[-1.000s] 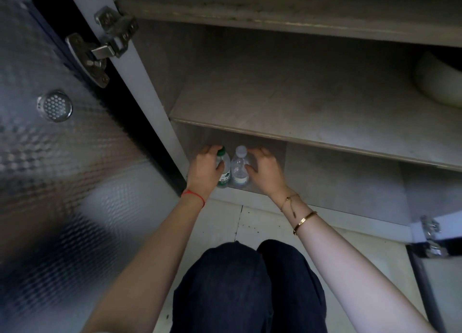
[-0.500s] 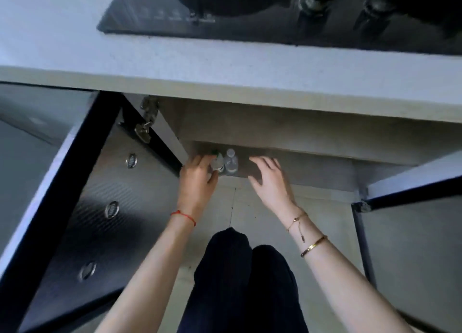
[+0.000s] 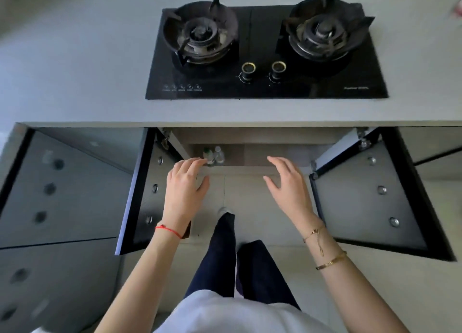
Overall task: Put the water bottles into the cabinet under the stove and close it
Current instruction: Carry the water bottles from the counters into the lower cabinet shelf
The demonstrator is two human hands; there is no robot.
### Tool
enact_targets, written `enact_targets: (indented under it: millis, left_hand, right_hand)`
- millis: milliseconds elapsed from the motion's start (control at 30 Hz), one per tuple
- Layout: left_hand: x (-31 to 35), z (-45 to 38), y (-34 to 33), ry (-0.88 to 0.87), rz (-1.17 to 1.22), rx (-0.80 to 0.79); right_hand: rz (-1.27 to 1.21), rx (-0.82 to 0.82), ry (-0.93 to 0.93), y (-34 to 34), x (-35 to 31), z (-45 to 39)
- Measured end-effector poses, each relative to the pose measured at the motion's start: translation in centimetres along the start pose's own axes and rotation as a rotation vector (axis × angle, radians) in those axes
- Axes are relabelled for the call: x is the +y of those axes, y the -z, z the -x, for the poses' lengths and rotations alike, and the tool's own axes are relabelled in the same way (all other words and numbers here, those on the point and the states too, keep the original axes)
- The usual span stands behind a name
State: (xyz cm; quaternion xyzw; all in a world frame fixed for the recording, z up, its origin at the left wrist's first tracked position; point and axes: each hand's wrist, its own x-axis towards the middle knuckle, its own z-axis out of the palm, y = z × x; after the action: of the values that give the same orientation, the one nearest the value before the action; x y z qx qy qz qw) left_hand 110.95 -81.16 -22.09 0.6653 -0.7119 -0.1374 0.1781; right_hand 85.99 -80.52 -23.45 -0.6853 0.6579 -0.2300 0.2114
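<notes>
Both arms reach forward and down from the bottom of the view toward the open cabinet (image 3: 250, 155) under the stove (image 3: 266, 52), palms facing down. The left hand (image 3: 186, 187) hangs in front of the cabinet's left end, fingers loosely spread and slightly curled, the fingertips just in front of the bottles (image 3: 213, 155); whether they touch cannot be told, and its grip is open and holds nothing. The right hand (image 3: 290, 185) hovers further right, before the middle of the opening, fingers splayed, its grip wide open and empty, touching nothing. The two bottles stand upright side by side on the cabinet's bottom shelf, at its left end near the front edge, the green-capped one left of the white-capped one. Both doors, left (image 3: 147, 190) and right (image 3: 375, 195), stand swung wide open below the front edge of the counter (image 3: 75, 82).
</notes>
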Motion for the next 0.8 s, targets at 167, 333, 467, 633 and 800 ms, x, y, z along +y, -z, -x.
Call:
enact_targets:
  millis: [167,333,467,633,800]
  left_hand:
    - [4.1,1.8,5.8,-0.064,0.038,-0.007]
    - [6.8,2.4,8.8,-0.151,0.086,0.003]
    - [7.5,1.9,9.5,-0.25,0.08,-0.053]
    - [9.6,0.4,9.5,-0.422,0.077,-0.139]
    - [13.4,-0.5,8.2,-0.62,0.097,-0.235]
  right_hand:
    - [0.016,0.103,-0.069,6.5,-1.8,3.9]
    - [0.05,0.216,-0.129,9.8,-3.0,6.8]
    - [0.064,0.302,-0.205,10.7,-3.6,9.0]
    - [0.078,0.418,-0.328,11.4,-4.4,12.1]
    - [0.099,0.519,-0.47,12.1,-3.9,16.2]
